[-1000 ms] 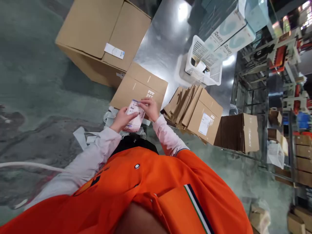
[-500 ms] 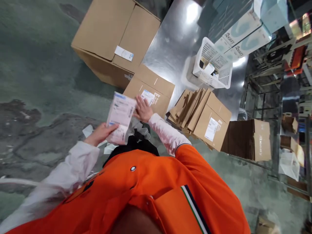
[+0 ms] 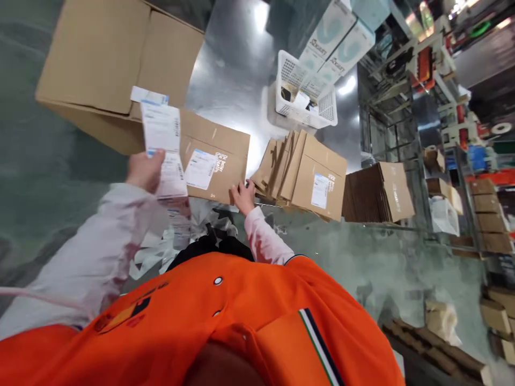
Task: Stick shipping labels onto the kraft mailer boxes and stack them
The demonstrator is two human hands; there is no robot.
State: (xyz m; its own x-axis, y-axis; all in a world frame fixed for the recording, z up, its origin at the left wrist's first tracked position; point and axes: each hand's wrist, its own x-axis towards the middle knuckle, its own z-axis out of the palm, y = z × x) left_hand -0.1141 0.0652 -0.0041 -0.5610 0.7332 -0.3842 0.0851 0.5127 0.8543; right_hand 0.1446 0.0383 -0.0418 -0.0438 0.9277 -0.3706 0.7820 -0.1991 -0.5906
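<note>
Green warehouse floor: left grip clenched on label sheets; right grip released, touching lower corner of flattened carton.

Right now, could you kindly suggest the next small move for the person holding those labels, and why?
I would probably have the right hand slide the flattened carton onto the stack of flattened cartons beside it. That carton already carries a label, the hand is at its edge, and the left hand holds the strip of labels up off it.
</note>
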